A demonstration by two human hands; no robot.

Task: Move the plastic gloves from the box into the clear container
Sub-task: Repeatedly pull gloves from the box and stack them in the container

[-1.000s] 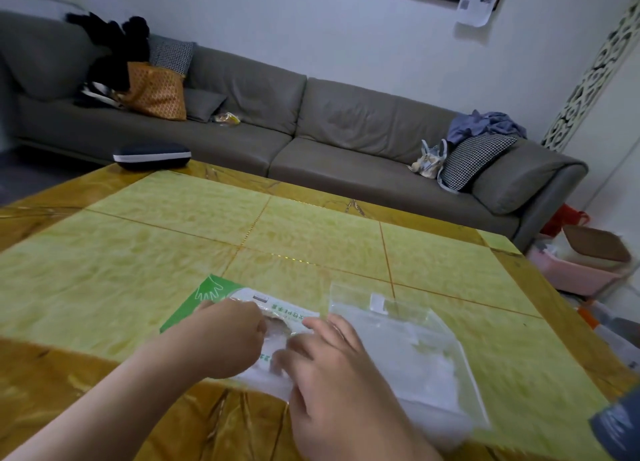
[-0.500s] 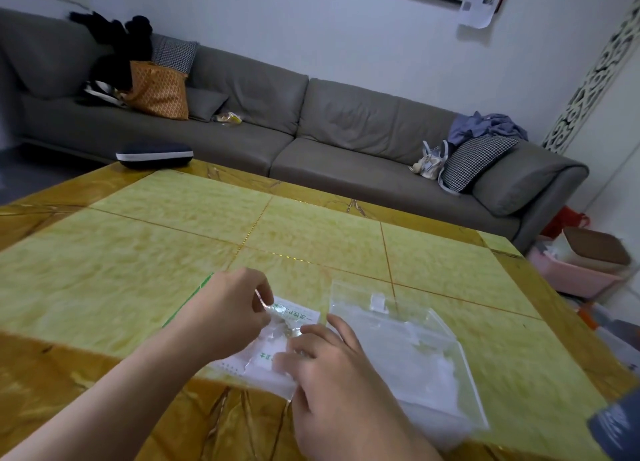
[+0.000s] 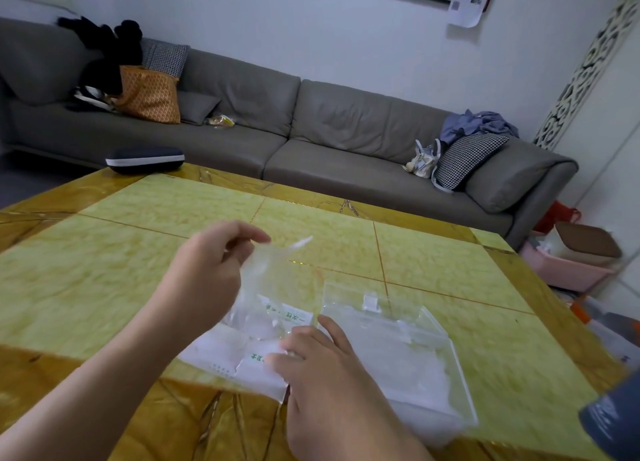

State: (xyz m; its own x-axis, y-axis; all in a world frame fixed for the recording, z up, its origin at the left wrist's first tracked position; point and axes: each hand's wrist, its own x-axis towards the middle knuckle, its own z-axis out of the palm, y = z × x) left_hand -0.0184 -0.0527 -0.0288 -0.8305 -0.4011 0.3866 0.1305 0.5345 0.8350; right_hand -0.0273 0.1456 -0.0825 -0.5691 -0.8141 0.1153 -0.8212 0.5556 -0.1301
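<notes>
A flat white glove box (image 3: 242,360) with green print lies near the table's front edge. My left hand (image 3: 204,280) is raised above it and pinches a thin clear plastic glove (image 3: 273,270), which trails down to the box opening. My right hand (image 3: 322,374) presses on the box's right end with thumb and fingers. Just right of the box stands the clear container (image 3: 446,367), lid open toward the back, with crumpled clear gloves (image 3: 419,381) inside.
The yellow-green tiled table (image 3: 138,259) has amber borders. A dark case (image 3: 144,159) sits at its far left corner. A grey sofa (image 3: 311,141) with bags and cushions runs behind. A pink bin (image 3: 568,270) and clutter stand on the floor at right.
My left hand has lifted up and away from the box, drawing a clear glove out of it. My right hand has stayed pressed on the box.
</notes>
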